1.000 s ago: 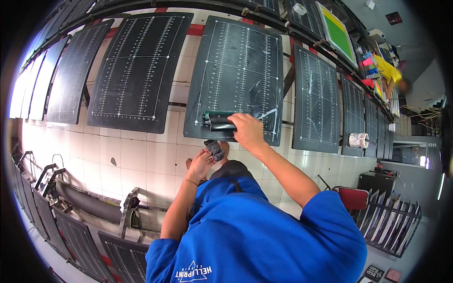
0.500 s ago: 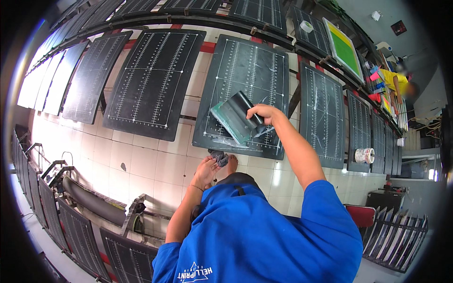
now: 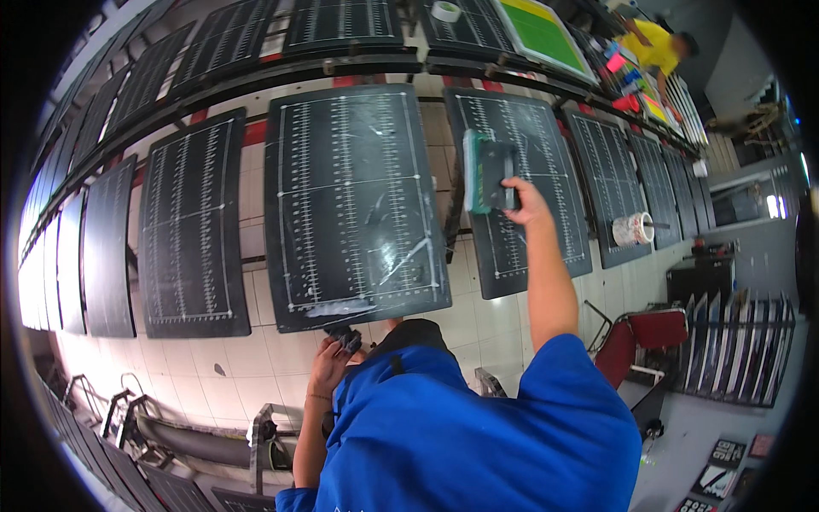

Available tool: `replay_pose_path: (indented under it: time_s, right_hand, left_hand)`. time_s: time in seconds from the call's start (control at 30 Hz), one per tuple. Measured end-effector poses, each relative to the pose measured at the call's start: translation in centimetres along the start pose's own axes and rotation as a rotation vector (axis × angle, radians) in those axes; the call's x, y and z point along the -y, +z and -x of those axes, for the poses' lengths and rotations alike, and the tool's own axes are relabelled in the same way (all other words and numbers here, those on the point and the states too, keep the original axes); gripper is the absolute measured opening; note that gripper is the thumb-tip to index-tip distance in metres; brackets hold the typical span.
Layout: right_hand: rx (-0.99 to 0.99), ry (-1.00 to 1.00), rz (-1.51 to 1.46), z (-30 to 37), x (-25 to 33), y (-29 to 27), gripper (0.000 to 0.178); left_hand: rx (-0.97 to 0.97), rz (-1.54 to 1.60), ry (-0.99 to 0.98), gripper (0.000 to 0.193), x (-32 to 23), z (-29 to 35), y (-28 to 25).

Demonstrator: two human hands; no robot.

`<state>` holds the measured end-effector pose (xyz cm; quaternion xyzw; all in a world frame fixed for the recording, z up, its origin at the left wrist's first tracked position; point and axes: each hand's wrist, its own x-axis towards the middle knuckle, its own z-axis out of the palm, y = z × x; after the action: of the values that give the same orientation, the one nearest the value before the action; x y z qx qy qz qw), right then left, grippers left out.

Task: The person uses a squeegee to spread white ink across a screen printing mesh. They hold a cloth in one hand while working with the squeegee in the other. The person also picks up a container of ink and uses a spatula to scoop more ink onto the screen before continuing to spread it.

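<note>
My right hand is closed on the dark handle of a wide squeegee with a green blade side. It is held over a black printing board marked with white rulers; I cannot tell whether it touches. A larger ruled board stands left of it, directly before me, with pale streaks and a whitish wet smear along its near edge. Just below that edge my left hand pinches a crumpled dark grey rag.
A stained white tub sits on a board at the right. A tape roll and a green-and-yellow framed screen lie on the far row. At the far right is a co-worker in yellow. A red chair stands at lower right.
The squeegee has gone in my right hand from the larger board to the board on its right. The view has shifted rightward with me. My left hand keeps the rag.
</note>
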<state>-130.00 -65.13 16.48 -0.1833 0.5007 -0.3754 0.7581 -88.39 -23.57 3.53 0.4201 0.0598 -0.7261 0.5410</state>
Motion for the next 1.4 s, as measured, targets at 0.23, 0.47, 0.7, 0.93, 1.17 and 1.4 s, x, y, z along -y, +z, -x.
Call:
replay_pose_path:
  time_s: [0.23,0.47,0.7,0.93,1.17,1.4]
  right_hand:
    - [-0.603,-0.161,0.097,2.3,5.9,-15.4,0.03]
    - [-0.903,-0.243,0.94,2.6,10.1,-18.8,0.051]
    - [-1.071,-0.205,1.621,2.4,11.1,-11.4,0.044]
    - [-1.074,-0.004,1.688,5.7,9.1,-11.7,0.035]
    - [-1.121,0.016,1.708,11.3,4.7,-12.7,0.03]
    - [-1.144,-0.109,1.892,13.5,-5.1,-5.6,0.022]
  left_hand:
    - [-0.103,-0.065,-0.039,0.026,-0.5,0.8,-0.7]
    - [-0.144,-0.111,-0.044,0.023,-1.7,0.4,-1.4]
    - [-0.218,-0.081,-0.061,0.018,-2.3,1.1,-2.4]
    - [-0.199,-0.052,-0.059,0.015,-1.9,1.2,-4.0]
    - [-0.096,-0.053,-0.015,0.024,-1.9,1.3,-7.1]
    - [-0.221,0.004,-0.002,0.009,-0.3,3.5,-11.5]
